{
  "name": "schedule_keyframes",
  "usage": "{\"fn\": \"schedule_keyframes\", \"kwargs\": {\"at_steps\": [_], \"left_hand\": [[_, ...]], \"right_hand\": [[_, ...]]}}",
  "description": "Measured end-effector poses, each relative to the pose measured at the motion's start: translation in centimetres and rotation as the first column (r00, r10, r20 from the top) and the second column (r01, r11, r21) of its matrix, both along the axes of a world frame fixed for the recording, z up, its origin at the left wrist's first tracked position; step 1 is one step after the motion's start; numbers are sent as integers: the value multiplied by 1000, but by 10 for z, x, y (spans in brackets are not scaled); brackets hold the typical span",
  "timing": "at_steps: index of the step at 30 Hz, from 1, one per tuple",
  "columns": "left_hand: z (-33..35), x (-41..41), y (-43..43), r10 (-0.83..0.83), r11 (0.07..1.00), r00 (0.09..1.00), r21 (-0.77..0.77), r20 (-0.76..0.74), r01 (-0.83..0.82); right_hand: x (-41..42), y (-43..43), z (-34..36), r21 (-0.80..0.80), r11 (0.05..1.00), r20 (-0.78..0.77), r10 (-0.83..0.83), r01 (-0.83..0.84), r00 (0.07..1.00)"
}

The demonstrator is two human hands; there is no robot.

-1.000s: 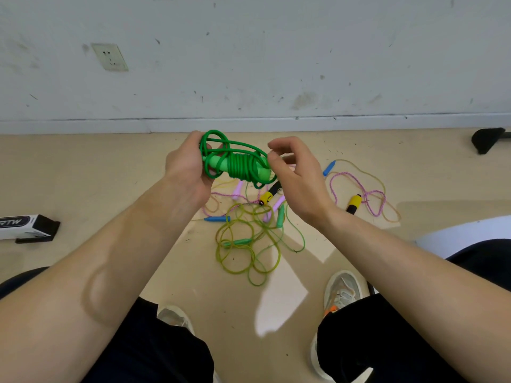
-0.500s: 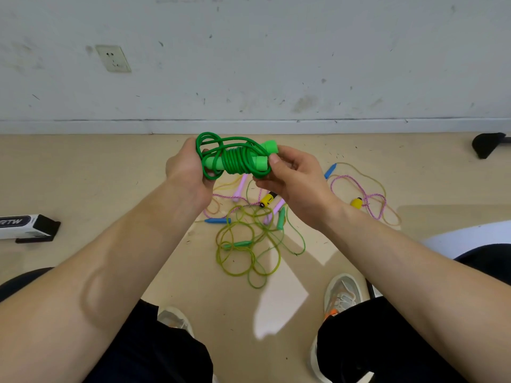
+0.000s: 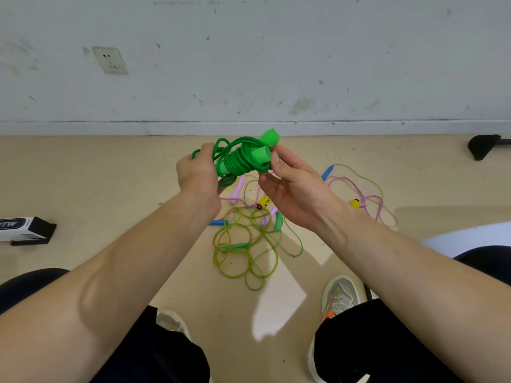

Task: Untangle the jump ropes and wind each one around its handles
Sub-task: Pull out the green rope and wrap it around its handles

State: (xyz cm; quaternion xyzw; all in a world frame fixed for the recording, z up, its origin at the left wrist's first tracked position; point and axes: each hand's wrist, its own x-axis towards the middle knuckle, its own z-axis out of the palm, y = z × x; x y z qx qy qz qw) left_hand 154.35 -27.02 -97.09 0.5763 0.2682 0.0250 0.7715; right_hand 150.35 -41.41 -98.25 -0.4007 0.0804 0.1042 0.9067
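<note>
Green jump rope [image 3: 240, 161] is held up between both hands, above the floor [image 3: 110, 189]. Most of its cord is wound tight round its two handles [image 3: 262, 155], which lie side by side.

Head view: left hand [image 3: 197, 172] grips the left end, fingers curled round it and round the few loose loops sticking out there. Right hand [image 3: 296, 189] pinches the right end, thumb and fingertips clamped by the nearer handle cap.

Vs half a sec ago the bundle has tipped. It lay about level then; now the right end points up and away, w/ both caps showing. A sec ago the right hand was off it, fingers apart.

The tangle on the floor below hasn't shifted:
- yellow-green rope [image 3: 243, 252] in loose rings
- pink handle [image 3: 237, 189]
- yellow handle [image 3: 264, 201]
- blue handle [image 3: 327, 172]
- pink speckled rope [image 3: 359, 194], off to the right

Also a black-and-white box [image 3: 26, 229] on the floor at left, a wall socket [image 3: 110, 60] up on the wall, and a grey shoe [image 3: 341, 294] near the right knee.
</note>
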Motion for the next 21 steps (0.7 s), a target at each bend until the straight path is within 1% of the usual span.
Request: {"fn": "schedule_keyframes", "kwargs": {"at_steps": [5,10,12,15,18,21], "left_hand": [[4,2,0,-10,999,1000,-38,17,11],[6,11,12,-82,981,997,-177,6,82],[3,12,15,-123,973,992,-199,-14,117],[-1,11,15,-91,979,994,-191,-58,78],[-2,12,15,-83,977,992,-206,-95,62],[-3,10,15,-80,968,990,-246,-120,49]], "right_hand": [[3,-3,-1,-26,1000,15,-1,2,1000],[2,-5,3,-18,999,52,50,-49,997],[1,-5,4,-14,997,54,73,-72,996],[-1,-4,3,-25,993,61,118,-117,991],[-4,0,2,-50,985,106,169,-165,980],[-5,5,4,-102,982,164,175,-160,971]]}}
